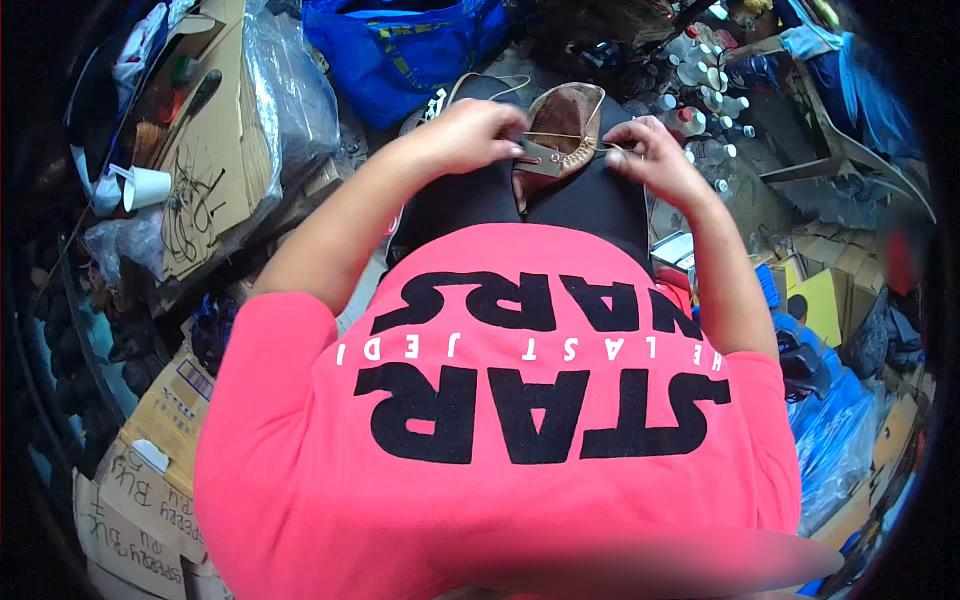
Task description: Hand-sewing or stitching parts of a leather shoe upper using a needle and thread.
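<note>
A brown leather shoe upper (571, 110) rests between my dark-trousered thighs, with a row of gathered pale stitches (578, 155) along its near edge. Light thread (556, 134) runs taut across it, and a thin loop arches over its far side. On the left, my left hand (485, 135) pinches the thread, its fingertips close to the leather. My right hand (655, 158) is at the other side with thumb and forefinger closed on the thread; a small dark bit shows at its fingertips, too fine to make out. Both hands are raised above my lap.
A blue bag (400, 55) stands ahead. Cardboard (225, 150) with dark cords and a white cup (147, 187) lie at left. Several plastic bottles (690, 122) cover the floor at far right, near a metal-edged frame (810, 165). Blue plastic wrapping (835, 440) lies by my right side.
</note>
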Tool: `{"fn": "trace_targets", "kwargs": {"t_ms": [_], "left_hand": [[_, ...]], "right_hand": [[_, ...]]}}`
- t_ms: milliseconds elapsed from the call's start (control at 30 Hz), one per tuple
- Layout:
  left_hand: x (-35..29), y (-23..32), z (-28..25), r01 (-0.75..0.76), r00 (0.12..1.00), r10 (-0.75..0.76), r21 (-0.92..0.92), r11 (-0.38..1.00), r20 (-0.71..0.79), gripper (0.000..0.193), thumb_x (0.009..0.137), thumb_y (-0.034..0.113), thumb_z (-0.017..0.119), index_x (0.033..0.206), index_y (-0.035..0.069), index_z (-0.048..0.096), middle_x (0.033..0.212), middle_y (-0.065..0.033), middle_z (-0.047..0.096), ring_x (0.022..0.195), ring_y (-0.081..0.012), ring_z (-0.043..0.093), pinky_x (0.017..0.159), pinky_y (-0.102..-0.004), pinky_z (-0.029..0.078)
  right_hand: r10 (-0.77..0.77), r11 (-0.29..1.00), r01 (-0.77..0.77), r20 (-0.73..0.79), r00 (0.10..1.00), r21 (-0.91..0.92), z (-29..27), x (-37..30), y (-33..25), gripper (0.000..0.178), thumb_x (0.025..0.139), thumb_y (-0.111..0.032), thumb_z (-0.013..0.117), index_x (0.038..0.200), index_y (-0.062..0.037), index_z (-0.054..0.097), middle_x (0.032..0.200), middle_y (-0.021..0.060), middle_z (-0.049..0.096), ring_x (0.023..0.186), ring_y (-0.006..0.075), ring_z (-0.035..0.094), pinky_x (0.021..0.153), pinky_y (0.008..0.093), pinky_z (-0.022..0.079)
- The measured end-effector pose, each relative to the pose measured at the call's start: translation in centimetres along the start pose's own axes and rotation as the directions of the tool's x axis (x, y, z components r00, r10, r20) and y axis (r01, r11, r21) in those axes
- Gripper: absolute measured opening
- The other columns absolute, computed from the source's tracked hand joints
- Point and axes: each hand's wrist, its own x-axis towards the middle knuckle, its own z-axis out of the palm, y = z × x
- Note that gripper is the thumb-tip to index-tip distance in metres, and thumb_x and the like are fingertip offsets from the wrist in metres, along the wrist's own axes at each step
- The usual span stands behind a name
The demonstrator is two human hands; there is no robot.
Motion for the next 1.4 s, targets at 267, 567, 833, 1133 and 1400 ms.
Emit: {"fn": "trace_targets", "kwargs": {"t_ms": [267, 567, 833, 1133, 1400], "left_hand": [[-0.4, -1.7, -4.0, 0.036, 0.928, -0.312, -0.785, 0.619, -0.204, 0.038, 0.093, 0.04, 0.049, 0.081, 0.005, 0.058, 0.073, -0.0011, 0.059, 0.068, -0.0109, 0.053, 0.07, -0.0258, 0.042], [2.4, -2.5, -1.4, 0.035, 0.916, -0.389, -0.984, -0.174, 0.101, 0.049, 0.095, 0.037, 0.044, 0.053, 0.017, 0.03, 0.047, 0.0036, 0.029, 0.042, -0.0127, 0.03, 0.063, -0.036, 0.042], [-0.2, -2.2, -4.8, 0.098, 0.874, -0.028, 0.119, 0.988, -0.486, 0.033, 0.09, 0.035, 0.051, 0.101, 0.008, 0.066, 0.093, -0.01, 0.063, 0.08, -0.0235, 0.062, 0.074, -0.0332, 0.049], [1.0, 4.1, 4.4, -0.166, 0.986, 0.162, 0.157, 0.974, 0.035, 0.035, 0.073, 0.025, 0.072, 0.1, 0.006, 0.059, 0.099, -0.0135, 0.057, 0.096, -0.0329, 0.057, 0.08, -0.0397, 0.047], [0.2, 3.9, 4.2, -0.149, 0.985, 0.151, -0.028, 0.988, 0.086, 0.03, 0.074, 0.019, 0.072, 0.101, 0.009, 0.063, 0.104, -0.0107, 0.058, 0.098, -0.0296, 0.057, 0.082, -0.0374, 0.047]], "right_hand": [[0.227, 0.726, 0.177, -0.473, 0.851, 0.665, -0.3, 3.2, 5.2, 0.029, 0.092, -0.027, 0.049, 0.084, -0.0014, 0.062, 0.089, 0.0114, 0.063, 0.088, 0.0253, 0.059, 0.083, 0.0364, 0.046], [0.218, 0.144, 0.0, -0.032, 0.975, 0.99, 0.3, -2.1, 3.6, 0.05, 0.098, -0.039, 0.035, 0.055, -0.0147, 0.031, 0.047, -0.0033, 0.023, 0.042, 0.0113, 0.02, 0.055, 0.0289, 0.032], [0.271, 0.96, -0.279, -0.2, 0.942, -0.015, -7.5, -6.7, 13.7, 0.051, 0.08, -0.019, 0.069, 0.126, -0.0044, 0.052, 0.113, 0.0132, 0.06, 0.104, 0.0205, 0.055, 0.086, 0.0316, 0.044], [-0.027, 0.941, 0.086, 0.179, 0.984, -0.328, -0.8, 4.5, -3.8, 0.034, 0.077, -0.03, 0.072, 0.097, -0.0034, 0.064, 0.068, 0.0043, 0.055, 0.063, 0.0112, 0.047, 0.058, 0.0291, 0.041], [0.061, 0.997, -0.063, -0.043, 0.997, -0.033, 0.8, 1.3, 2.0, 0.027, 0.082, -0.029, 0.067, 0.084, -0.0016, 0.067, 0.07, 0.0012, 0.063, 0.063, 0.0072, 0.052, 0.059, 0.0262, 0.043]]}}
